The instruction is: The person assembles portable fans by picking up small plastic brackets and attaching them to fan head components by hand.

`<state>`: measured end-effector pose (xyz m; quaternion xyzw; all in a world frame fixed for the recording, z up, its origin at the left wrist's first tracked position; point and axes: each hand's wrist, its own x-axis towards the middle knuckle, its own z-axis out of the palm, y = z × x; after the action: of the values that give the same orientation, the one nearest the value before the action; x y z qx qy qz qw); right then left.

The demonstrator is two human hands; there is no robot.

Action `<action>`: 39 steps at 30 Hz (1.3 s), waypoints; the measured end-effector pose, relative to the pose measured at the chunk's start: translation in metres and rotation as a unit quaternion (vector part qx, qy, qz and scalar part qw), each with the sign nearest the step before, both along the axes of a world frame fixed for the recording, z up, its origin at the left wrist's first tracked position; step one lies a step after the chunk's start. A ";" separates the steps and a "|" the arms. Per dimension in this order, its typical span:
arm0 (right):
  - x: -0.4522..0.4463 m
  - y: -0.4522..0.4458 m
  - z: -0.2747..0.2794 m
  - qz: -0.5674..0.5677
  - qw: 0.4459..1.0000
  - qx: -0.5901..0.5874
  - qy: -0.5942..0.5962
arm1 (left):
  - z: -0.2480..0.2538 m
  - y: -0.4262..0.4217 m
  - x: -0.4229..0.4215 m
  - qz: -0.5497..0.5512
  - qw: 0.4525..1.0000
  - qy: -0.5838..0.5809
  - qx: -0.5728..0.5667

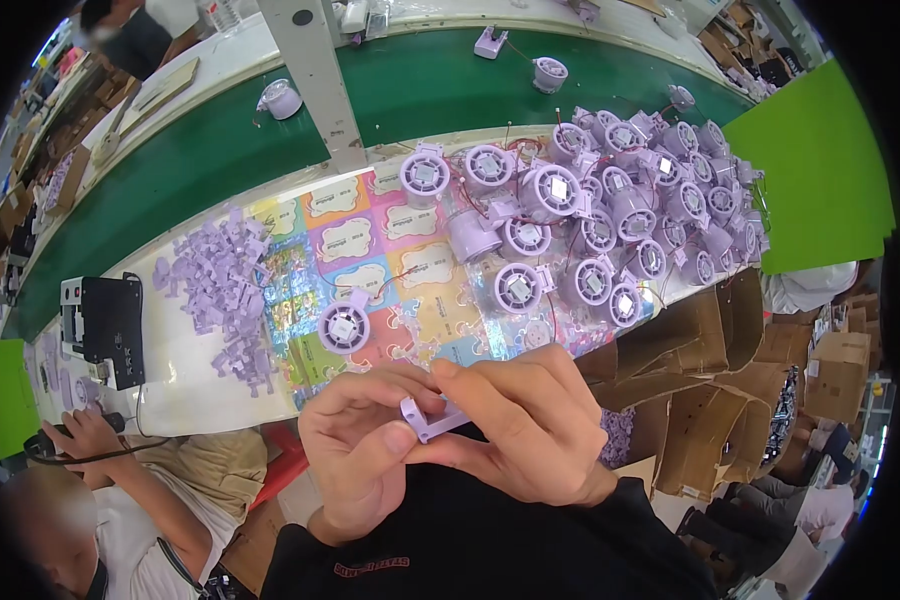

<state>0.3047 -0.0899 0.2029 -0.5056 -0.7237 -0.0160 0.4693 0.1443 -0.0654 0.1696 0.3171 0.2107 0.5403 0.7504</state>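
Note:
My left hand (362, 445) pinches one end of a small lilac U-shaped plastic piece (425, 428) between thumb and fingers. The other end is gripped by my right hand (525, 425), whose fingers partly cover it. Just beyond my hands, a lilac round fan-like unit (344, 328) with a square centre lies on colourful printed sheets (345, 240). To its left is a heap of small lilac plastic parts (215, 290). Many similar round units (555, 192) with thin red wires crowd the right side of the table.
A green conveyor belt (410, 105) with a few lilac parts runs behind the table, and a metal post (315, 80) rises beside it. At left stand a black box device (103, 330) and a seated co-worker's hand (85, 437) holding a dark tool. Cardboard boxes (715, 425) sit at right.

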 end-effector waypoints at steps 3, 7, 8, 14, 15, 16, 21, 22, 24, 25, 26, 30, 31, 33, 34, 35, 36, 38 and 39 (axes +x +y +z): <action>0.001 0.001 0.001 -0.001 1.000 -0.005 -0.006 | 0.002 0.000 0.001 -0.004 1.000 -0.004 -0.024; 0.002 0.004 0.000 -0.010 1.000 -0.012 -0.005 | 0.008 0.002 0.002 -0.020 0.996 0.006 -0.084; 0.002 0.004 0.000 -0.011 1.000 -0.018 -0.004 | 0.008 0.002 0.001 -0.026 0.995 0.007 -0.094; 0.003 0.005 0.000 -0.012 1.000 -0.026 0.000 | 0.003 0.005 0.003 -0.040 0.993 -0.017 -0.112; 0.003 0.005 -0.001 -0.012 1.000 -0.024 0.001 | 0.003 0.005 0.003 -0.042 0.993 -0.018 -0.113; 0.002 0.005 -0.002 -0.011 1.000 -0.022 0.002 | 0.003 0.006 0.003 -0.044 0.992 -0.020 -0.113; 0.001 0.006 -0.006 0.001 1.000 -0.011 0.016 | -0.001 0.005 0.004 -0.040 0.993 -0.041 -0.103; 0.001 0.007 -0.006 0.002 1.000 -0.011 0.019 | -0.004 0.005 0.004 -0.041 0.994 -0.041 -0.089; 0.001 0.007 -0.007 0.005 0.999 -0.011 0.031 | -0.007 0.006 0.004 -0.037 0.997 -0.042 -0.060; 0.001 0.006 -0.007 0.007 0.999 -0.011 0.037 | -0.008 0.006 0.006 -0.034 0.998 -0.043 -0.045; 0.001 0.007 -0.007 0.009 0.999 -0.013 0.041 | -0.008 0.006 0.007 -0.030 0.998 -0.044 -0.030; 0.003 0.006 -0.007 0.013 0.999 -0.017 0.044 | 0.002 0.006 0.009 -0.021 0.996 0.005 -0.081; 0.004 0.007 -0.008 0.013 0.999 -0.016 0.042 | 0.002 0.006 0.009 -0.022 0.996 -0.001 -0.084; 0.002 0.007 -0.009 0.020 0.998 -0.004 0.059 | 0.001 0.007 0.010 -0.022 0.997 -0.010 -0.075; 0.002 0.007 -0.010 0.023 0.997 0.001 0.068 | -0.001 0.006 0.010 -0.021 0.998 -0.014 -0.062; 0.001 0.007 -0.010 0.029 0.996 -0.005 0.085 | -0.003 0.007 0.010 -0.019 0.999 -0.017 -0.048; -0.001 0.007 -0.010 0.036 0.994 -0.010 0.102 | -0.005 0.007 0.010 -0.014 1.000 -0.011 -0.025; -0.001 0.006 -0.009 0.049 0.989 -0.027 0.134 | -0.007 0.009 0.011 -0.005 1.000 0.000 0.021; 0.000 0.004 -0.009 0.056 0.986 -0.039 0.150 | -0.006 0.010 0.012 0.005 0.999 0.008 0.036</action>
<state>0.3042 -0.0857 0.1938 -0.4789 -0.6720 0.1144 0.5532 0.1559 -0.0556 0.1632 0.3476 0.1986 0.5489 0.7338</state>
